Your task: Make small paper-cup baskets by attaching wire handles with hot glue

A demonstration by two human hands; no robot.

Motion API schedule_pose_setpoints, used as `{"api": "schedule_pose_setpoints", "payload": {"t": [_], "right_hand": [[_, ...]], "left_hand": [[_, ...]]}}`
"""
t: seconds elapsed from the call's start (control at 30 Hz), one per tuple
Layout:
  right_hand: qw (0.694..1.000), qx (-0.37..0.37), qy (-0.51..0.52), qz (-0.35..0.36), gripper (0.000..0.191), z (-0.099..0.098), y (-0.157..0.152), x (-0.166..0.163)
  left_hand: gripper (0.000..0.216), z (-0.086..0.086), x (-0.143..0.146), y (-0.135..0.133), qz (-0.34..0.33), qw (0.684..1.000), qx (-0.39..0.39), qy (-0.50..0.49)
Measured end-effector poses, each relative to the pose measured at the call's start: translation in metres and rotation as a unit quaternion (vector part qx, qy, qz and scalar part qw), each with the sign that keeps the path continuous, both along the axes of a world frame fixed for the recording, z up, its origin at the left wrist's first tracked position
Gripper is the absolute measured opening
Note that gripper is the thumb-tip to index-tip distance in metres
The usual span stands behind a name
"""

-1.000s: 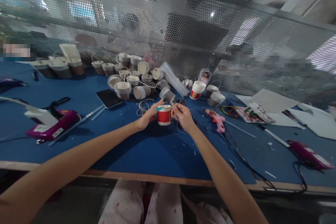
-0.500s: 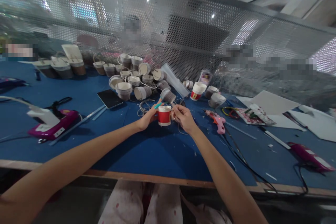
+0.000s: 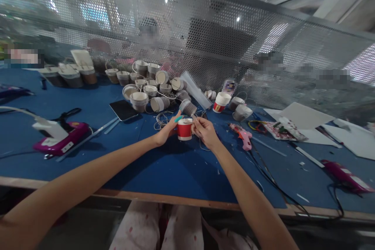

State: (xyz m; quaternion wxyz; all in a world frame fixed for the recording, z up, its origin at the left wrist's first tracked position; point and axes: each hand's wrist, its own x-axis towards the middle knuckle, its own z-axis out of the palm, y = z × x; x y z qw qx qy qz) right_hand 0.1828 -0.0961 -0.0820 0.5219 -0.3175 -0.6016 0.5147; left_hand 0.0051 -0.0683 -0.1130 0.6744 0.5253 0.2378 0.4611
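The cup (image 3: 184,133), red with a white rim, is upright between the two hands. The left hand (image 3: 168,132) grips its left side, thumb along the rim, other fingers mostly hidden. At its right rim, the right hand (image 3: 205,129) has thumb and forefinger pressed together; what they pinch I cannot tell. Beyond the cup lie string (image 3: 162,121) and pots (image 3: 139,103); right of it, a glue gun (image 3: 245,140).

Arms (image 3: 117,160) outstretched, hands close together — left hand (image 3: 168,131) curved, right fingers (image 3: 199,124) bent
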Motion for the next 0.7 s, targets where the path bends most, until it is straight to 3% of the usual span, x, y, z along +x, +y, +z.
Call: {"api": "schedule_pose_setpoints", "payload": {"t": [0.33, 0.7], "right_hand": [[1.000, 0.002, 0.007, -0.019, 0.035, 0.0014, -0.0006, -0.0035], [1.000, -0.001, 0.019, -0.024, 0.034, 0.0020, -0.0007, -0.0056]], "left_hand": [[0.061, -0.0052, -0.0053, 0.0012, -0.050, 0.998, 0.039, 0.024], [0.060, -0.0086, -0.0032, 0.0034, -0.045, 0.998, 0.042, 0.029]]}}
